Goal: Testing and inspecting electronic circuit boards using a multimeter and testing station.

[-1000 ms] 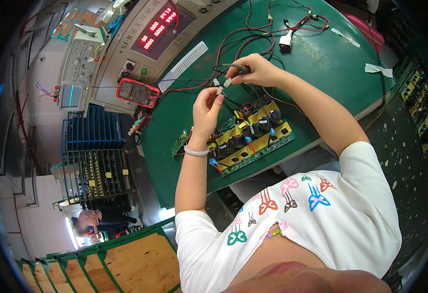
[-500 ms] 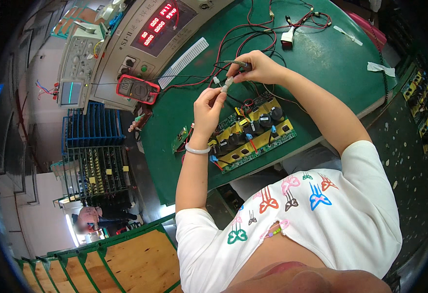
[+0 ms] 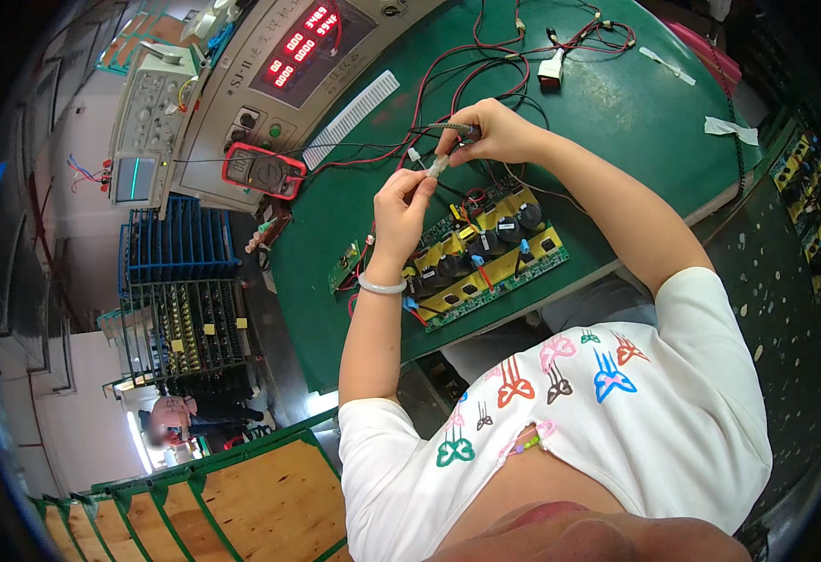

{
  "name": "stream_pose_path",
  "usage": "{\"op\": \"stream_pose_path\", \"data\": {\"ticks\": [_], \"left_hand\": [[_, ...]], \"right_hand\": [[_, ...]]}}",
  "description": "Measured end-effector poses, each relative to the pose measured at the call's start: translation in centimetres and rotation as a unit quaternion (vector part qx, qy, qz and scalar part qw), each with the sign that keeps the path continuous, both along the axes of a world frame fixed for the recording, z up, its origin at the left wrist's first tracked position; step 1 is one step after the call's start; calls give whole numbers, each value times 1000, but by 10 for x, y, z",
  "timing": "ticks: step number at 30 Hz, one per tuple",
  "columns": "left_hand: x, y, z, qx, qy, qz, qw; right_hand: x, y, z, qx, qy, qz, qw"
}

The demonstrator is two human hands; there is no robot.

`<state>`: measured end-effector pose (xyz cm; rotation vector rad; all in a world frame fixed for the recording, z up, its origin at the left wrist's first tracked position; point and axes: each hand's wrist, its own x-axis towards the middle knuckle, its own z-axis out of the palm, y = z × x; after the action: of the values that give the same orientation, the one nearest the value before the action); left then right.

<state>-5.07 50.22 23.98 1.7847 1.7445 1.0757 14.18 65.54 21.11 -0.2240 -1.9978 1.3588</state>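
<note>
Both my hands meet above the far edge of a circuit board (image 3: 448,298), which carries yellow parts and round black coils. A whitish plug connector (image 3: 438,167) is pinched between them. My left hand (image 3: 398,212) has thumb and fingertips closed on its near end. My right hand (image 3: 502,133) grips its other end, and a grey cable (image 3: 453,126) runs out by those fingers. The fingers partly hide the connector, so whether its halves are fully joined cannot be seen. A small white plug (image 3: 414,154) on a wire lies just beyond my left fingers.
A red multimeter (image 3: 264,171) leans at a test panel (image 3: 242,103) with red digits. Beside it stands an oscilloscope (image 3: 148,122). Red and black leads (image 3: 471,70) cross the green bench mat (image 3: 607,122), with a white connector (image 3: 550,71) far right. A small board (image 3: 344,267) lies left.
My right hand has shifted slightly, its fingers now lower around the connector. My left hand has barely moved and keeps its pinch.
</note>
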Motion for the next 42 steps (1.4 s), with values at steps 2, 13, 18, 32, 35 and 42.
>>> {"op": "stream_pose_path", "data": {"ticks": [2,13,18,32,35,42], "left_hand": [[1,1,-1,2,3,4,1000],[2,6,-5,6,2,2,1000],[3,7,-6,-11,-2,6,1000],[-7,-49,15,-3,-108,40,993],[-1,-83,20,63,-137,50,987],[24,-161,14,168,-179,74,966]], "right_hand": [[-1,0,-1,4,-5,-5,1000],[-1,-2,-2,5,-12,-18,1000],[4,3,-1,58,-19,-50,997],[77,57,-16,119,-393,-415,812],[72,64,-25,147,-393,-409,810],[65,78,-38,147,-365,-430,812]]}}
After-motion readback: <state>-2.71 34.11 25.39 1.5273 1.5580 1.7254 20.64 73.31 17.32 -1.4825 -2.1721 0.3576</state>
